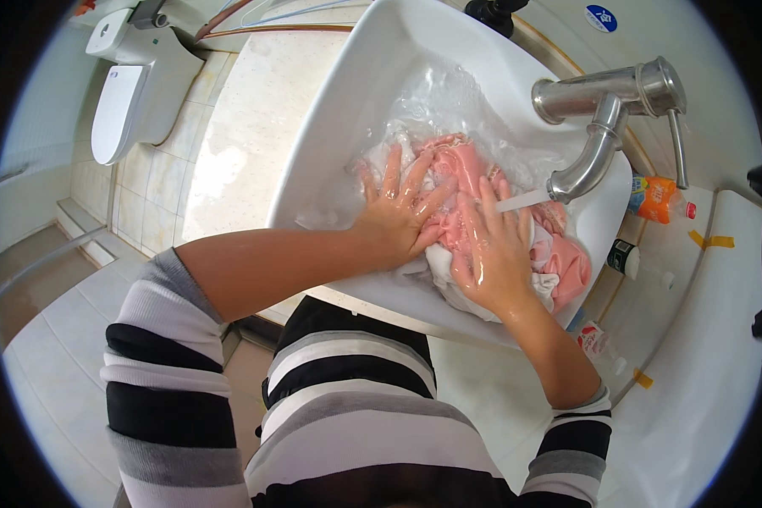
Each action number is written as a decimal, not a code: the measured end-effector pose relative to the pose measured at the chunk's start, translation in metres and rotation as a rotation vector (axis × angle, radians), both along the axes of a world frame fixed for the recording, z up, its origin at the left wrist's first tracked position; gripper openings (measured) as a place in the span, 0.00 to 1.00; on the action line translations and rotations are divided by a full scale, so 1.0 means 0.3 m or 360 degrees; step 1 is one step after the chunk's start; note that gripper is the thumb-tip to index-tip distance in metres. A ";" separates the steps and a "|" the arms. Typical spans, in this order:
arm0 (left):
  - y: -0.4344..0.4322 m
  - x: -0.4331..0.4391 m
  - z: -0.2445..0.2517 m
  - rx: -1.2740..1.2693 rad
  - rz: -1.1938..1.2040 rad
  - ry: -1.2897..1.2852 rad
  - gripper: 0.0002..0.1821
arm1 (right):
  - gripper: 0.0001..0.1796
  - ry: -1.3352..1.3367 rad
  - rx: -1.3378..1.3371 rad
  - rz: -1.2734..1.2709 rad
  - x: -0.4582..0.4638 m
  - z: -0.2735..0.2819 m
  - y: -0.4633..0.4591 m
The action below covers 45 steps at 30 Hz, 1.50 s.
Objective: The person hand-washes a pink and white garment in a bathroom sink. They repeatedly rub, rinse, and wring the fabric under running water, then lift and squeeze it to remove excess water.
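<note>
A bundle of wet pink and white cloth (460,166) lies in the water of a white washbasin (349,76). My left hand (399,213) rests flat on the cloth's left part, its wet fingers spread. Beside it, my right hand (496,251) presses palm-down on the middle of the bundle, fingers also apart. Neither hand has closed round the fabric. From the metal tap (587,159) a stream of water (522,200) runs down by the fingers of my right hand. A pink fold (571,270) rises against the basin's right side.
Right of the basin stand an orange drink bottle (657,199), a dark container with a pale lid (622,257) and a clear plastic bottle (597,343). A pale countertop (254,127) adjoins the basin's left. Farther off stands a white toilet (127,101).
</note>
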<state>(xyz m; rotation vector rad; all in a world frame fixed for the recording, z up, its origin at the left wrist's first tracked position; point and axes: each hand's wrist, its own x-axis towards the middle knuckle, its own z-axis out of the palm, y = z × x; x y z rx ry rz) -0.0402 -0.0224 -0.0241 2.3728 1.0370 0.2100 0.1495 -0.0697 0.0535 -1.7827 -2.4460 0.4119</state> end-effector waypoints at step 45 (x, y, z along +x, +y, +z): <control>-0.045 0.027 -0.012 0.0149 -0.0029 -0.0420 0.35 | 0.10 0.0308 0.0291 0.0068 0.040 -0.103 -0.033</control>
